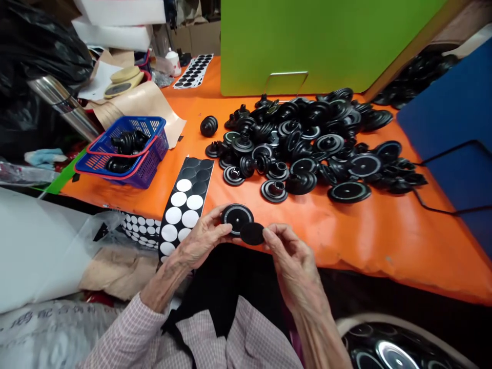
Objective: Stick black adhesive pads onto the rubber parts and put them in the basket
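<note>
My left hand (207, 233) grips a round black disc-shaped part (232, 215) by its edge, its flat face with a pale ring turned up towards me. Between the thumb and fingers of my right hand (290, 251) is a thin black round sticker (252, 234), which overlaps the lower right of the part's face. Whether the two touch I cannot tell. Left of my hands lies a sticker sheet (186, 207) with black circles at its far end and bare white circles nearer me. Beyond my hands spreads a large heap of similar black parts (302, 182).
A blue basket (148, 171) holding several black parts stands at the left on the orange table cover (303, 236). A green board (330, 46) rises behind the heap, and a blue panel (449, 123) at the right. A container of finished-looking discs (395, 353) sits low at the right.
</note>
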A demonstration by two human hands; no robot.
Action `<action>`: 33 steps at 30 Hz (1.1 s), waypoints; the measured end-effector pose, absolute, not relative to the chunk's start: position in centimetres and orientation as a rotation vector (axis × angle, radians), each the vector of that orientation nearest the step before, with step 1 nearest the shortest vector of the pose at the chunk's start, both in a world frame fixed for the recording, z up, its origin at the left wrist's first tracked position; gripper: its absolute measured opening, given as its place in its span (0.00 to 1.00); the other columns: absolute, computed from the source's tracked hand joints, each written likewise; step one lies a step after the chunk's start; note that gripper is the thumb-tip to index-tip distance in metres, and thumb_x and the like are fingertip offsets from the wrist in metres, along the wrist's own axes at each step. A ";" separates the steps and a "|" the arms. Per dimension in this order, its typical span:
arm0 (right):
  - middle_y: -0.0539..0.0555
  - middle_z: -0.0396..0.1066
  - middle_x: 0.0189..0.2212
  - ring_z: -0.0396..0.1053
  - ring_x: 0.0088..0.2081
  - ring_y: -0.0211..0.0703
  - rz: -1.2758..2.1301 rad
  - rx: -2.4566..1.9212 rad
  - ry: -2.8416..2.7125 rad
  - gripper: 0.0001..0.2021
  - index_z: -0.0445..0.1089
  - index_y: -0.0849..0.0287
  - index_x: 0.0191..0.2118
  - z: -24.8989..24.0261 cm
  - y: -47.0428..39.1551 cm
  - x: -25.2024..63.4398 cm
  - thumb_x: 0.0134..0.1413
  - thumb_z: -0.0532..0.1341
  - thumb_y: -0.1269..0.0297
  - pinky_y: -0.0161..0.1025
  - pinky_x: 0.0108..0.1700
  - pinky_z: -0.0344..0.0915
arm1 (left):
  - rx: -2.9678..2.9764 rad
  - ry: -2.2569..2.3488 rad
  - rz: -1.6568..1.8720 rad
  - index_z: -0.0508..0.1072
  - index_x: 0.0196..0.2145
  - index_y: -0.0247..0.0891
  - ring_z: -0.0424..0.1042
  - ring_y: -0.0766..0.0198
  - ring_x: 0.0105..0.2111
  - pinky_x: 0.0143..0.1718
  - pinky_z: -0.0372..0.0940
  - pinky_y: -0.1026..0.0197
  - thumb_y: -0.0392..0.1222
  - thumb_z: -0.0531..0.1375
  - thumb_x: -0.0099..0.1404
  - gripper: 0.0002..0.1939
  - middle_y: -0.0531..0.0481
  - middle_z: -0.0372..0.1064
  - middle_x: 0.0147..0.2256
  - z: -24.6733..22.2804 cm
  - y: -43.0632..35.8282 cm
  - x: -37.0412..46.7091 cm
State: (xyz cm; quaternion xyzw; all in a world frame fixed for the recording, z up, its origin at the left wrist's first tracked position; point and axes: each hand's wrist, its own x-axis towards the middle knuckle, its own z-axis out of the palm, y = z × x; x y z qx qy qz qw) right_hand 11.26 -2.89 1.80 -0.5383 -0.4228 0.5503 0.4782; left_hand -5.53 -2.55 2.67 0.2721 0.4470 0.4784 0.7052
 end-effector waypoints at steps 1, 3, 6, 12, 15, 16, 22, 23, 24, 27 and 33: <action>0.50 0.65 0.31 0.65 0.34 0.39 1.311 -1.320 -1.037 0.15 0.68 0.57 0.28 1.6 -2.9 10.9 0.47 0.65 0.50 0.36 0.38 0.64 | 0.601 0.988 1.059 0.73 0.48 0.38 0.73 0.60 0.39 0.39 0.70 0.58 0.36 0.65 0.55 0.21 0.45 0.71 0.46 2.6 -2.7 -5.5; 0.53 0.66 0.38 0.66 0.40 0.42 1.248 -1.331 -1.055 0.14 0.69 0.58 0.28 1.4 -2.9 10.3 0.48 0.64 0.51 0.39 0.43 0.65 | 0.585 0.979 1.049 0.73 0.47 0.38 0.73 0.60 0.38 0.39 0.71 0.57 0.35 0.66 0.54 0.21 0.45 0.71 0.45 2.5 -3.0 -5.5; 0.55 0.66 0.44 0.66 0.46 0.44 1.198 -1.351 -1.088 0.13 0.70 0.58 0.27 1.2 -3.0 9.6 0.50 0.62 0.52 0.41 0.46 0.65 | 0.573 0.959 1.043 0.74 0.47 0.39 0.74 0.58 0.39 0.40 0.72 0.54 0.34 0.66 0.53 0.21 0.45 0.70 0.46 2.3 -3.3 -5.4; 0.55 0.67 0.41 0.66 0.45 0.44 1.142 -1.369 -1.126 0.13 0.70 0.57 0.28 1.2 -3.3 9.0 0.53 0.61 0.53 0.41 0.45 0.67 | 0.563 0.958 1.042 0.75 0.46 0.39 0.74 0.55 0.42 0.44 0.72 0.49 0.34 0.66 0.53 0.21 0.44 0.69 0.49 2.5 -3.4 -5.3; 0.55 0.67 0.41 0.66 0.45 0.44 1.146 -1.363 -1.098 0.12 0.70 0.58 0.28 1.1 -3.4 8.8 0.53 0.61 0.54 0.40 0.45 0.66 | 0.556 0.973 1.049 0.75 0.46 0.38 0.74 0.54 0.42 0.43 0.72 0.50 0.34 0.66 0.52 0.21 0.44 0.69 0.49 2.6 -3.4 -5.2; 0.55 0.66 0.40 0.66 0.45 0.44 1.149 -1.360 -1.086 0.12 0.70 0.58 0.28 1.1 -3.4 8.7 0.52 0.61 0.54 0.40 0.45 0.66 | 0.555 0.974 1.050 0.75 0.46 0.38 0.74 0.55 0.42 0.42 0.72 0.51 0.34 0.66 0.52 0.21 0.44 0.69 0.49 2.6 -3.4 -5.2; 0.54 0.66 0.38 0.66 0.44 0.43 1.139 -1.373 -1.099 0.11 0.70 0.58 0.28 0.9 -3.3 8.6 0.52 0.61 0.55 0.40 0.44 0.66 | 0.567 0.967 1.059 0.73 0.47 0.37 0.74 0.55 0.42 0.42 0.72 0.52 0.34 0.66 0.53 0.22 0.44 0.71 0.48 2.1 -3.5 -5.3; 0.54 0.66 0.38 0.66 0.44 0.43 1.132 -1.378 -1.105 0.12 0.70 0.58 0.28 0.8 -3.3 8.6 0.53 0.61 0.55 0.40 0.44 0.67 | 0.572 0.967 1.059 0.73 0.48 0.37 0.74 0.55 0.42 0.42 0.72 0.52 0.34 0.66 0.53 0.22 0.43 0.71 0.48 2.1 -3.5 -5.3; 0.54 0.66 0.38 0.66 0.44 0.43 1.125 -1.381 -1.111 0.11 0.70 0.58 0.28 0.8 -3.3 8.6 0.53 0.61 0.55 0.40 0.44 0.67 | 0.574 0.969 1.057 0.73 0.48 0.37 0.74 0.55 0.42 0.42 0.72 0.52 0.34 0.66 0.53 0.22 0.43 0.71 0.48 2.1 -3.5 -5.3; 0.54 0.65 0.39 0.67 0.43 0.43 1.100 -1.392 -1.138 0.11 0.69 0.58 0.28 0.8 -3.3 8.6 0.54 0.60 0.56 0.40 0.45 0.67 | 0.570 0.978 1.055 0.74 0.46 0.37 0.74 0.56 0.41 0.41 0.72 0.54 0.34 0.66 0.52 0.21 0.44 0.71 0.47 2.2 -3.5 -5.2; 0.54 0.65 0.38 0.67 0.40 0.42 0.986 -1.436 -1.239 0.10 0.68 0.57 0.29 0.7 -3.4 8.3 0.55 0.58 0.57 0.40 0.40 0.68 | 0.569 0.981 1.056 0.74 0.46 0.37 0.74 0.55 0.42 0.42 0.72 0.52 0.36 0.66 0.54 0.20 0.44 0.72 0.46 2.2 -3.5 -5.3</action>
